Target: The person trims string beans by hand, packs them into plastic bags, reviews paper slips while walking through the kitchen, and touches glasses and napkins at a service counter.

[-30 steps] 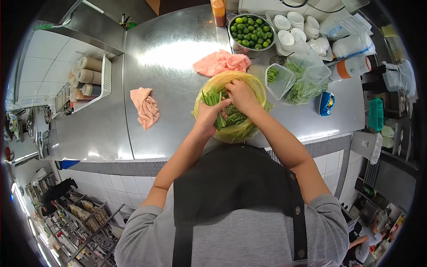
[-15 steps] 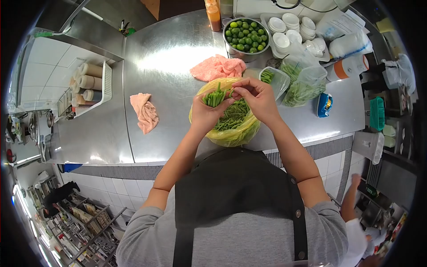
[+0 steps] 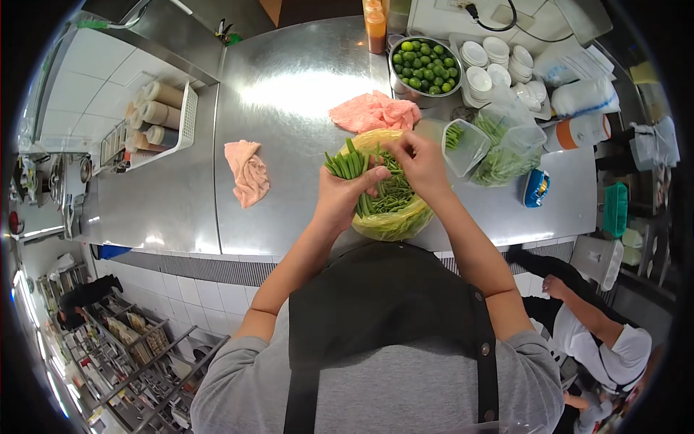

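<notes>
A yellow plastic bag (image 3: 394, 226) stands open at the counter's front edge, with many thin green beans (image 3: 392, 194) inside. Over its left side, my left hand (image 3: 342, 189) is wrapped round a bundle of green beans (image 3: 347, 163), their ends sticking up past the fingers. My right hand (image 3: 421, 165) is above the right part of the bag, its fingers pinched together close to the bundle; what they hold, if anything, is too small to make out.
Behind the bag lies a pink cloth (image 3: 374, 112), with a bowl of limes (image 3: 425, 66) beyond. A clear container (image 3: 465, 148), bagged greens (image 3: 507, 155) and a blue packet (image 3: 536, 188) are on the right. Another cloth (image 3: 247, 173) lies left. A person (image 3: 600, 340) is at the lower right.
My right hand has risen out of the bag to beside the bundle, which my left hand still holds. The view has shifted slightly, and a person has come in at the lower right.
</notes>
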{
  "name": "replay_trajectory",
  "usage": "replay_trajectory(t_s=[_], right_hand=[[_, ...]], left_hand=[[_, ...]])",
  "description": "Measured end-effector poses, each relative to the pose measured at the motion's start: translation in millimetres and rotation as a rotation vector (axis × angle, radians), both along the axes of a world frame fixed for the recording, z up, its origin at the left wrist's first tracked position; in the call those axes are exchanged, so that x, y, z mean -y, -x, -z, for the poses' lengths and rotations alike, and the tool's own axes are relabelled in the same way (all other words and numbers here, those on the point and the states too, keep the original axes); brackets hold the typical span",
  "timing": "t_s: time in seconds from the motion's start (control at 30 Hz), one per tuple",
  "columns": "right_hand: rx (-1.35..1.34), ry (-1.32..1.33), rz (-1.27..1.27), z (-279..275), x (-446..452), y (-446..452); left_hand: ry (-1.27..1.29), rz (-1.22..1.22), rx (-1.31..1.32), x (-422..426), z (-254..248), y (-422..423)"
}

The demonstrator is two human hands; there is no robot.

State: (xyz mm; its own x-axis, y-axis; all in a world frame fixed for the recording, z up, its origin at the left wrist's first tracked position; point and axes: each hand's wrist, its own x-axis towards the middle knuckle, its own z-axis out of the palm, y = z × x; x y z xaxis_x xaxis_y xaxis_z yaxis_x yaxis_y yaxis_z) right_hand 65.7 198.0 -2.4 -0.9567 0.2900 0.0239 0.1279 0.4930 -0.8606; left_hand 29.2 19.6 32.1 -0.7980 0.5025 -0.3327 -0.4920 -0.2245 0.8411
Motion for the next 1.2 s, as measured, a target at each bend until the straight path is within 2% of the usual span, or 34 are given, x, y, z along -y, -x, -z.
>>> replay_trajectory(t_s=[0.03, 0.07, 0.13, 0.17, 0.23, 0.33, 0.43, 0.57, 0.67, 0.73, 0.87, 0.93, 0.97, 1.07, 1.2], right_hand=[[0.1, -0.002, -0.154, -10, -3, -2], [0.101, -0.006, -0.158, -3, -6, -5], [0.231, 0.523, -0.178, 8, -8, -8], [0.233, 0.521, -0.183, 11, -13, -12], [0.194, 0.695, -0.286, -11, -14, -17], [0.165, 0.72, -0.388, -23, -6, -28], [0.096, 0.597, -0.322, -11, 6, -31], [0.079, 0.671, -0.244, -3, 21, -29], [0.007, 0.561, -0.224, -5, 31, -29], [-0.038, 0.398, -0.219, -6, 34, -29], [-0.105, 0.458, -0.23, -4, 31, -32], [-0.025, 0.666, -0.188, 0, 28, -36], [-0.029, 0.676, -0.187, 2, 27, -37], [-0.053, 0.668, -0.178, 4, 26, -41], [-0.061, 0.472, -0.086, 8, 29, -44]], left_hand=[[0.025, -0.009, -0.056, 2, 5, 3], [0.05, -0.017, -0.113, 3, 8, 6], [0.073, -0.032, -0.14, 1, 8, 10], [0.101, -0.045, -0.167, 1, 9, 11], [0.109, -0.062, -0.169, -2, 4, 11], [0.087, -0.082, -0.149, -6, 4, 13], [0.022, -0.113, -0.088, -6, 7, 17], [-0.019, -0.175, -0.013, -1, 12, 18], [-0.073, -0.23, 0.056, 2, 15, 17], [-0.057, -0.25, 0.054, 3, 18, 14], [-0.05, -0.321, 0.12, 2, 11, 11], [-0.038, -0.316, 0.093, 5, 10, 12], [-0.034, -0.308, 0.071, 6, 9, 12], [0.032, -0.298, 0.024, 6, 8, 8], [0.089, -0.264, -0.034, 0, 9, 5]])
